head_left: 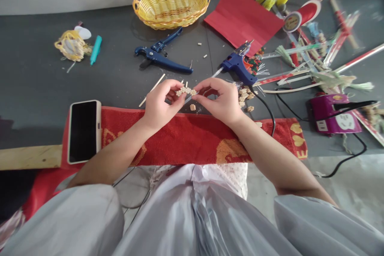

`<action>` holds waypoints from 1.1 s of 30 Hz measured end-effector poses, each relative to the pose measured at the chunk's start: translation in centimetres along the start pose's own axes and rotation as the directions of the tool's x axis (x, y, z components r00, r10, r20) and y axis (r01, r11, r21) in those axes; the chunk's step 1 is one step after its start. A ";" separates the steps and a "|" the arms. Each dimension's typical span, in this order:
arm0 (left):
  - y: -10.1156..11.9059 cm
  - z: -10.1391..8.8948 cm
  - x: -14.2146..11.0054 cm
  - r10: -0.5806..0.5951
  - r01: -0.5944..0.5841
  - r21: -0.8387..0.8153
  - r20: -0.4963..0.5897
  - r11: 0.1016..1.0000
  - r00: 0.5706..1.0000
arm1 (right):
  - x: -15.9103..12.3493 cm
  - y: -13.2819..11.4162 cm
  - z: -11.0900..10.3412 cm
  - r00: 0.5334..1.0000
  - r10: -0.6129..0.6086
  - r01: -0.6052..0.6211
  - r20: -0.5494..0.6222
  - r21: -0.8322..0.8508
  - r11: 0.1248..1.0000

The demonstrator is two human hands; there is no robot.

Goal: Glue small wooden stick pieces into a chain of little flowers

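Observation:
Between my two hands is a small piece made of short pale sticks joined side by side (186, 91). My left hand (163, 102) pinches its left end with thumb and fingers. At its right end, the thumb and forefinger of my right hand (220, 100) close on it. One short stick stands up from its top edge. Just below it lies a loose little cluster of sticks (193, 107). More such clusters (244, 97) sit right of my right hand, partly hidden by it. A long thin pale stick (152, 90) lies beside my left hand.
Beyond my hands lie a blue pipe cutter (165, 59) and a blue glue gun (240, 68) with a black cable. A yellow basket (172, 4), red paper (243, 16), a purple socket block (333, 114) and craft scraps surround them. A phone (85, 132) rests on the red towel (180, 140).

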State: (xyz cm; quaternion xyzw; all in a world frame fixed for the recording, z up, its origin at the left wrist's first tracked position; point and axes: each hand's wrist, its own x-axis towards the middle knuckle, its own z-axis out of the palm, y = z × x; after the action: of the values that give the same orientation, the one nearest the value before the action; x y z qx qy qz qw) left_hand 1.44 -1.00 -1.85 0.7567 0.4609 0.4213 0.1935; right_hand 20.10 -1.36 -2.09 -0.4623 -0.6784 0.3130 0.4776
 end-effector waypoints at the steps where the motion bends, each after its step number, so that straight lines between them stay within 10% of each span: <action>1: 0.0 0.0 0.0 0.004 -0.004 -0.006 -0.002 1.000 1.000 | 0.0 0.0 0.0 1.000 -0.003 0.003 -0.001 0.001 1.000; 33: -0.1 -0.1 -0.1 0.025 -0.025 0.011 0.016 1.000 1.000 | -0.2 -0.1 0.1 0.999 0.011 -0.010 0.040 -0.022 1.000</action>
State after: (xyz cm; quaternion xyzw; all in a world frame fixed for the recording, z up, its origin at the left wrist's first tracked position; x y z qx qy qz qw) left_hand 1.34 -1.07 -1.91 0.7670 0.4521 0.4149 0.1875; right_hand 19.99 -1.57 -2.12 -0.4647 -0.6888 0.3170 0.4573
